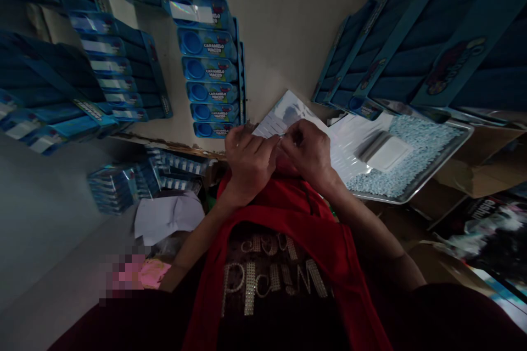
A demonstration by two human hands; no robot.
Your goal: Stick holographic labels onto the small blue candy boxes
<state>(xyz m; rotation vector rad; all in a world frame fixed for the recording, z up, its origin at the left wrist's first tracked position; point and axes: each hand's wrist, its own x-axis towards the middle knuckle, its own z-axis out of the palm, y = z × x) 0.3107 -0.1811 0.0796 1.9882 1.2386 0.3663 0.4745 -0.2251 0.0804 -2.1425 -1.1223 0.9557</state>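
My left hand (252,160) and my right hand (308,147) meet in front of my chest, above the near edge of the table. Both are closed, fingertips pinched close together. Whatever lies between the fingers is too small and dark to name. Just beyond them is a pale printed sheet (288,105) with narrow white strips on it. More whitish strips (348,145) lie to the right of my right hand, partly over a metal tray (411,193). That tray holds many small pale-blue pieces (428,159) and a white rectangular container (387,152).
A stack of blue "Caramelo Macizo" boxes (212,70) stands beyond my left hand. More blue packs rise at the left (119,68) and right (395,49). Below the table's left edge are wrapped packs (113,189) and white paper (168,216). Cardboard (481,159) sits right of the tray.
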